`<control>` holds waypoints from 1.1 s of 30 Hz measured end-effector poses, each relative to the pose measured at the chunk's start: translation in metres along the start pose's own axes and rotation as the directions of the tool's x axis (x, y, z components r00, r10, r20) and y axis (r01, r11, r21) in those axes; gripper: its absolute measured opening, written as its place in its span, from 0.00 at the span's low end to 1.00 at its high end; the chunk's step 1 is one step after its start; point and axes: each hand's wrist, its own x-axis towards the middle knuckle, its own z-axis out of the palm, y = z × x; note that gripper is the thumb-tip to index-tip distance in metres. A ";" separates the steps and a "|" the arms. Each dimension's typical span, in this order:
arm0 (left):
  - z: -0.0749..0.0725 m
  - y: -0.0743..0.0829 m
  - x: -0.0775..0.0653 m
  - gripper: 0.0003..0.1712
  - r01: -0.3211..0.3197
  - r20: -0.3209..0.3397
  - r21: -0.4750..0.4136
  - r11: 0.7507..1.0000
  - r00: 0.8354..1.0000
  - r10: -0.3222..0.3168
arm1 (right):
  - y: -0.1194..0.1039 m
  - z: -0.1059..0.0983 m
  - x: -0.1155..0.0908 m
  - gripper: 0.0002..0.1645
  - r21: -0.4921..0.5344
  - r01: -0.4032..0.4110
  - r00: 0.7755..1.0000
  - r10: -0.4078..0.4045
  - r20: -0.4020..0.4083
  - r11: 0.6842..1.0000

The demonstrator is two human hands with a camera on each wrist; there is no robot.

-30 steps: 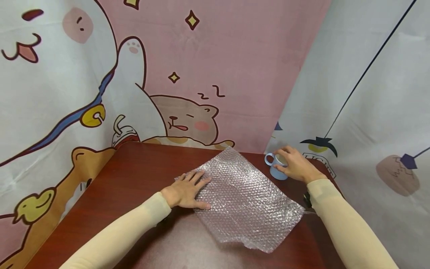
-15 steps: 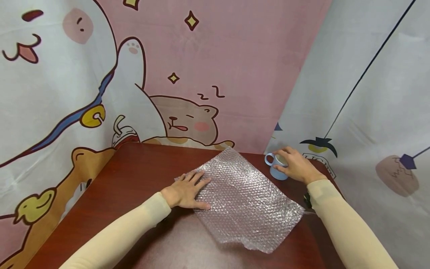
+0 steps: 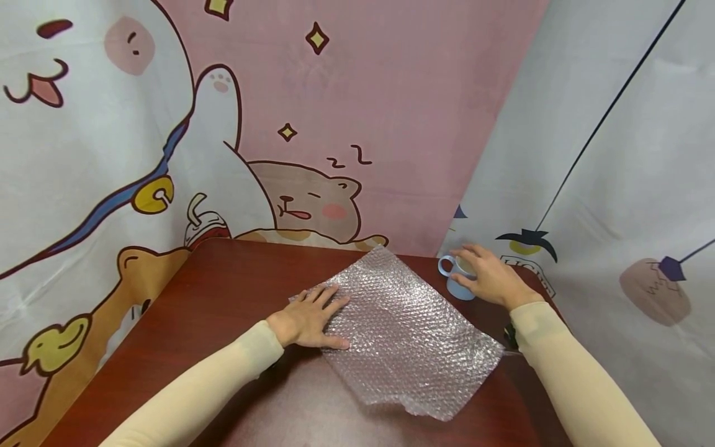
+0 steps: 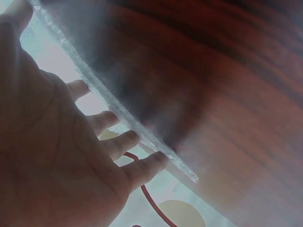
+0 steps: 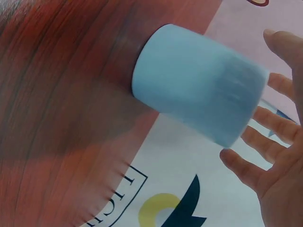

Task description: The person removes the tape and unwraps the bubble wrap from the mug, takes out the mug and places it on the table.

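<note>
A light blue mug [image 3: 460, 287] stands upright near the back right of the table, its handle towards the left. My right hand [image 3: 491, 276] is at the mug's top, thumb and fingers spread. In the right wrist view, the fingers [image 5: 265, 142] lie by the rim of the mug [image 5: 194, 85], and the thumb is apart from it. A sheet of clear bubble wrap [image 3: 408, 335] lies flat across the middle of the table. My left hand [image 3: 307, 320] rests on its left part with fingers spread. The left wrist view shows the palm over the bubble wrap's edge [image 4: 111, 101].
The dark red wooden table [image 3: 240, 273] carries these things. Behind it and to the right hangs a printed cloth [image 3: 391, 124] with cartoon animals. The mug stands near the table's back edge.
</note>
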 end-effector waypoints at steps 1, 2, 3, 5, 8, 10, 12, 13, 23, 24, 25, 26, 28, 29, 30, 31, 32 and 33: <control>0.000 0.000 0.000 0.64 0.000 0.000 -0.001 1.000 1.000 0.000 | -0.002 -0.002 0.000 0.40 -0.003 -0.001 1.000 0.001 -0.004 1.000; 0.000 0.000 0.000 0.64 0.001 0.000 -0.002 1.000 1.000 -0.001 | -0.004 -0.004 -0.001 0.40 -0.005 -0.002 1.000 0.002 -0.005 1.000; 0.000 0.000 0.000 0.64 0.001 -0.001 0.000 1.000 1.000 -0.001 | -0.007 -0.005 -0.002 0.40 -0.006 -0.003 1.000 0.003 -0.009 1.000; 0.000 0.000 0.000 0.64 0.002 -0.002 0.001 1.000 1.000 -0.002 | -0.013 -0.009 -0.004 0.40 -0.014 0.001 1.000 -0.001 -0.022 1.000; 0.000 0.000 0.000 0.65 0.001 -0.005 0.000 1.000 1.000 -0.001 | -0.022 -0.015 -0.008 0.40 -0.026 0.017 0.999 -0.018 -0.051 1.000; 0.000 -0.001 0.000 0.65 -0.001 -0.006 -0.004 1.000 1.000 0.001 | -0.027 -0.018 -0.012 0.40 -0.030 0.028 0.997 -0.030 -0.069 0.999; 0.000 -0.001 0.000 0.65 -0.004 -0.006 -0.011 1.000 1.000 0.004 | -0.033 -0.021 -0.017 0.41 -0.029 0.036 0.996 -0.039 -0.085 0.999; 0.000 -0.001 0.000 0.65 -0.005 -0.006 -0.015 1.000 1.000 0.005 | -0.035 -0.021 -0.019 0.41 -0.031 0.042 0.995 -0.045 -0.094 0.999; 0.001 -0.001 -0.001 0.65 -0.008 -0.011 -0.018 1.000 1.000 0.008 | -0.060 -0.020 -0.038 0.44 -0.042 0.110 0.981 -0.115 -0.157 0.993; 0.001 -0.001 -0.001 0.65 -0.008 -0.011 -0.019 1.000 1.000 0.008 | -0.063 -0.020 -0.040 0.45 -0.040 0.114 0.980 -0.119 -0.160 0.993; 0.001 -0.001 -0.001 0.65 -0.009 -0.012 -0.019 1.000 1.000 0.008 | -0.066 -0.020 -0.041 0.45 -0.038 0.119 0.978 -0.123 -0.166 0.992; 0.001 -0.001 -0.001 0.65 -0.008 -0.013 -0.019 1.000 1.000 0.008 | -0.068 -0.019 -0.042 0.45 -0.037 0.125 0.976 -0.129 -0.173 0.991; 0.001 -0.001 -0.001 0.65 -0.007 -0.016 -0.016 1.000 1.000 0.007 | -0.073 -0.019 -0.044 0.46 -0.042 0.135 0.973 -0.140 -0.183 0.990; 0.001 -0.001 -0.001 0.65 -0.007 -0.018 -0.012 1.000 1.000 0.007 | -0.075 -0.019 -0.045 0.46 -0.044 0.138 0.972 -0.144 -0.187 0.989; 0.001 -0.001 -0.001 0.65 -0.007 -0.020 -0.009 1.000 1.000 0.007 | -0.076 -0.018 -0.046 0.46 -0.044 0.141 0.971 -0.147 -0.187 0.989; 0.001 -0.001 -0.001 0.65 -0.008 -0.021 -0.008 1.000 1.000 0.008 | -0.078 -0.018 -0.046 0.46 -0.047 0.143 0.971 -0.150 -0.186 0.989; 0.001 -0.001 -0.001 0.65 -0.008 -0.022 -0.009 1.000 1.000 0.008 | -0.080 -0.017 -0.047 0.46 -0.051 0.144 0.971 -0.151 -0.183 0.988; 0.001 -0.001 -0.002 0.65 -0.009 -0.024 -0.010 1.000 1.000 0.009 | -0.081 -0.016 -0.048 0.47 -0.052 0.144 0.972 -0.151 -0.180 0.988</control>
